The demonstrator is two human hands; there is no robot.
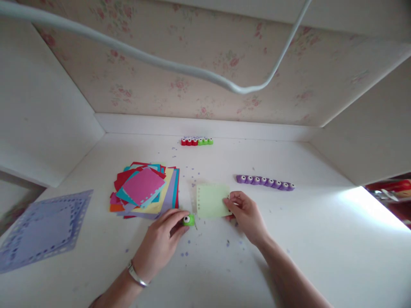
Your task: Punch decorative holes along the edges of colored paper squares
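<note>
My left hand [162,235], with a silver bracelet at the wrist, grips a small green craft punch [189,220] between thumb and fingers. A white top with a dark mark shows on the punch. Just to its right is a pale green sheet of paper [212,200], with a row of small punched holes down its left edge. My right hand [245,214] pinches that sheet at its right edge. The punch sits near the sheet's lower left corner, apart from it as far as I can see.
A pile of coloured paper [144,187] lies left of centre. Purple sheets with punched borders [48,231] lie at the far left. A row of purple punches [266,182] stands on the right, and red and green punches [196,142] at the back. Paper bits dot the white tabletop [321,239].
</note>
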